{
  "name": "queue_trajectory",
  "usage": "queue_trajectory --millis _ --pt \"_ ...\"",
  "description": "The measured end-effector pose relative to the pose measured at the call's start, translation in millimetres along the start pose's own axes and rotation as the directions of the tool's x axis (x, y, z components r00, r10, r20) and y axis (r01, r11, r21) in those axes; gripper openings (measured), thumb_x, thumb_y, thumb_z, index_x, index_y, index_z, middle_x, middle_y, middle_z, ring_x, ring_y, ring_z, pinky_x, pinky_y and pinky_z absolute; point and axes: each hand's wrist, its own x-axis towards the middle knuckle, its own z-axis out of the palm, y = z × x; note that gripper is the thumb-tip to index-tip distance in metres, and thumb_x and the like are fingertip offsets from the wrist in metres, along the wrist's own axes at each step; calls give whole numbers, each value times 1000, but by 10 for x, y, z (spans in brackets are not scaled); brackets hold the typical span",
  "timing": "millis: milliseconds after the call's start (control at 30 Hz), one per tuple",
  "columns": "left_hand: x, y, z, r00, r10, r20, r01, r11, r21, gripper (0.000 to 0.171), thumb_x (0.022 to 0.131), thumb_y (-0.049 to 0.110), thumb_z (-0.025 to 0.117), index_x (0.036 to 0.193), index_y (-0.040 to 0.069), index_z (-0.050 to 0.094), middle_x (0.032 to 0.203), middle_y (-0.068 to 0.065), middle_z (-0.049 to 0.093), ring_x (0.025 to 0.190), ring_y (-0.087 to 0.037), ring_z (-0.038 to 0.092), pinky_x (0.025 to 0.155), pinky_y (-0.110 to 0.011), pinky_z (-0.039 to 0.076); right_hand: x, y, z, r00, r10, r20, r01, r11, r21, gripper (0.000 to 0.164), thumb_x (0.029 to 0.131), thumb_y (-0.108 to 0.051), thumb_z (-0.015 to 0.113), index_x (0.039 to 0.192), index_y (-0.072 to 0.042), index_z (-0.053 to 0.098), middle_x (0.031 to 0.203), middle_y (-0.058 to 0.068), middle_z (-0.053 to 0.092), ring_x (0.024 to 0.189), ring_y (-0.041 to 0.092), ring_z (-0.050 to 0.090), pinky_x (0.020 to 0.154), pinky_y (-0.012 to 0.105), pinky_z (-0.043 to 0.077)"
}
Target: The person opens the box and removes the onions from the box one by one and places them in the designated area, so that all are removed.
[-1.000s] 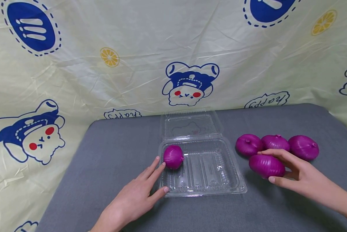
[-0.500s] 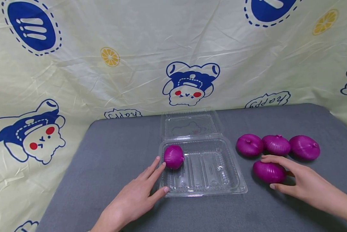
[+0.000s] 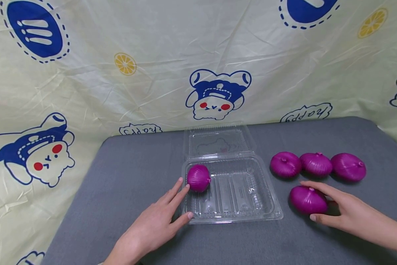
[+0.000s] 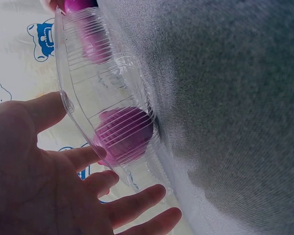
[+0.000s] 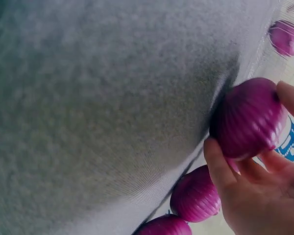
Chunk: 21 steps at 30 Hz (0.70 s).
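In the head view a clear plastic clamshell box (image 3: 231,217) lies with its lid folded back, and one red onion (image 3: 198,178) sits at the left of its base. My left hand (image 3: 153,221), fingers extended, rests against the box's left edge; the left wrist view shows its fingertips (image 4: 99,152) at the rim. To the right of the box, my right hand (image 3: 345,209) has thumb and fingers curved around another red onion (image 3: 308,200), which rests on the table. Its thumb and a finger touch the skin in the right wrist view.
Behind the right hand stand three more onions in a row: left (image 3: 285,165), middle (image 3: 316,164) and right (image 3: 348,167). Grey cloth covers the table (image 3: 135,158). A printed curtain (image 3: 162,95) hangs at its back edge.
The onion at my right hand has come down a little toward me and turned, so its stem end now shows on top. The right hand has shifted slightly nearer. My left hand stays put.
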Motion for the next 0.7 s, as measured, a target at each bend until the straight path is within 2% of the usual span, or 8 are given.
queue_trajectory --millis 100,200,333,433,533,700 --pt "0 2 2 1000 -1 -1 1 1000 0 70 98 57 49 157 29 25 164 10 9 142 -26 32 105 -54 37 8 7 -9 998 40 52 -43 998 54 76 79 -32 84 144 -17 47 133 14 55 100 -2 59 72 22 53" --pt "-4 5 4 1000 1 -5 -1 1000 -1 70 98 57 49 157 29 25 164 10 8 142 -26 32 105 -54 37 18 -4 -13 994 85 72 -91 992 87 75 79 -35 83 142 -15 47 132 15 55 96 2 64 72 22 54" --pt "-11 6 4 1000 8 -15 -8 1000 2 69 98 56 49 158 30 24 164 10 8 142 -25 32 105 -53 38 56 7 -24 997 64 35 -66 996 67 74 78 -34 84 139 -16 48 131 14 56 102 -3 59 71 21 53" --pt "-16 5 5 1000 12 -21 -12 1000 5 69 98 56 48 158 30 24 164 11 9 142 -24 32 105 -53 38 87 26 -26 999 48 11 -49 998 30 75 76 -35 86 138 -15 50 130 14 57 105 0 58 72 21 53" --pt "-18 4 7 1000 14 -24 -14 1000 6 69 98 57 48 157 31 24 164 11 9 142 -24 32 105 -52 38 111 41 -34 999 49 24 -49 999 16 77 76 -36 86 140 -13 49 132 16 56 104 9 63 72 21 53" --pt "-19 1 4 1000 12 -21 -12 1000 4 69 98 58 47 157 31 24 164 11 9 142 -25 33 105 -53 38 145 62 -44 999 29 30 -30 999 42 78 77 -31 85 142 -10 46 134 19 52 98 -1 61 71 21 54"
